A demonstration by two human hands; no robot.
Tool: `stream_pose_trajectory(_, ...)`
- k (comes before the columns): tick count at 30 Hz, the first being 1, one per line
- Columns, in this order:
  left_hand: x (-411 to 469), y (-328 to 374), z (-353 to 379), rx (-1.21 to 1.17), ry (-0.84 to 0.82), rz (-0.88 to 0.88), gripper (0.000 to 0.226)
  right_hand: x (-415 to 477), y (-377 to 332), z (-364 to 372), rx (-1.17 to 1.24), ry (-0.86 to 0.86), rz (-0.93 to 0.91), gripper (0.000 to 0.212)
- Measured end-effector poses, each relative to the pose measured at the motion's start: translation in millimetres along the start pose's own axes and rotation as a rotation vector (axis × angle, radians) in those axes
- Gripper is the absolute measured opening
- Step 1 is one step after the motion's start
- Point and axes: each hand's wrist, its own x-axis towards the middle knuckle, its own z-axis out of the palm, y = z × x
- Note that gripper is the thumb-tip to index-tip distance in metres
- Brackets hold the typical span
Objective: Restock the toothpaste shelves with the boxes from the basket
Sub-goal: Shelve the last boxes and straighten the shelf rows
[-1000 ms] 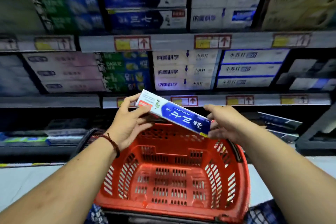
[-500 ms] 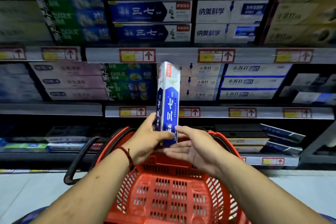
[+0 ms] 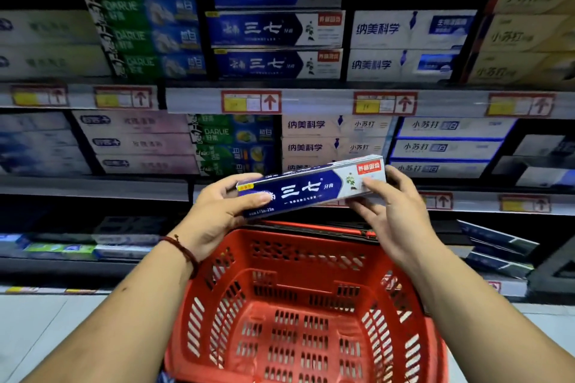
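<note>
A blue and white toothpaste box [image 3: 311, 187] lies nearly level in front of me, right end slightly higher, print upright. My left hand [image 3: 217, 211] grips its blue left end, thumb on the front face. My right hand [image 3: 389, 205] holds the white right end with thumb and fingers around it. Below my hands sits the red plastic basket [image 3: 404, 305], and no boxes show inside it. Matching blue boxes [image 3: 275, 47] are stacked on the upper shelf, straight above.
Shelves full of toothpaste boxes fill the wall ahead: green boxes [image 3: 230, 146] and white boxes [image 3: 336, 137] at hand height, yellow boxes [image 3: 525, 31] at the upper right. Price rails [image 3: 311, 101] run along each shelf edge. Pale floor lies under the basket.
The box swung from standing upright to lying level, print now reading correctly. My right hand moved from its lower end to its right end. The view tilted upward.
</note>
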Motion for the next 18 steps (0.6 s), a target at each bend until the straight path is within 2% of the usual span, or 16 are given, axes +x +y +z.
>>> stream_pose_trajectory(4, 1.7, -0.4, 1.2, -0.118, 0.146, 0.088, 0.060, -4.9, 0.2, 0.1, -0.058, -0.040, -0.046, 0.034)
stream_pose_trajectory(7, 0.4, -7.6, 4.9, -0.138, 0.278, 0.177, 0.038, -9.5, 7.5, 2.0, -0.167, 0.013, -0.104, 0.028)
stream_pose_trajectory(9, -0.3, -9.6, 4.4, -0.095, 0.308, 0.198, 0.030, -12.8, 10.3, 2.4, -0.265, 0.052, -0.151, 0.025)
stream_pose_trajectory(13, -0.5, -7.7, -0.5, 0.021, 0.358, 0.217, 0.035, -15.8, 6.6, 2.4, -0.448, 0.055, -0.224, 0.026)
stream_pose_trajectory(18, -5.7, 4.3, 1.1, 0.171, 0.407, 0.336, 0.041, -24.4, -9.6, 13.6, -0.606, -0.012, -0.378, 0.034)
